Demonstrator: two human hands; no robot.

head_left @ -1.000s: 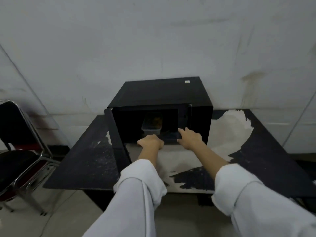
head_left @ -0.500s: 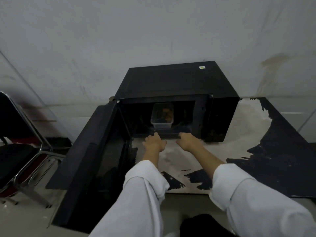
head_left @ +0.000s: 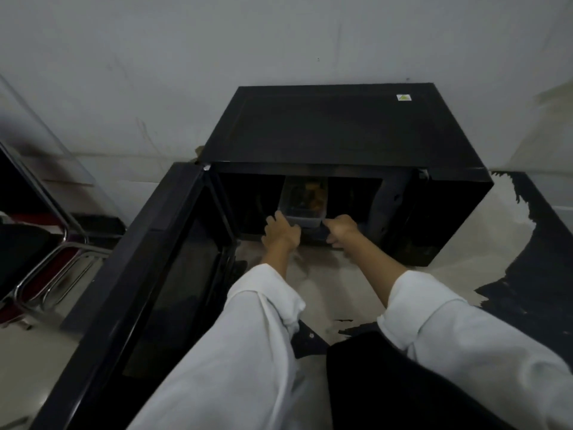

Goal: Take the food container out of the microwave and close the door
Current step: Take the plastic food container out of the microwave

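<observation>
Inside one open microwave (head_left: 341,131), two hands (head_left: 280,235) (head_left: 342,231), fingers closed around one food container (head_left: 304,203).

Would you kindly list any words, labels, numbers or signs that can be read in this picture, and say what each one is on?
No text can be read anywhere.
A small white sticker with a green triangular mark sits on top of the microwave, near its back right corner; any print on it is too small and blurred to read.
The open door and the food container show no legible marking.
</observation>
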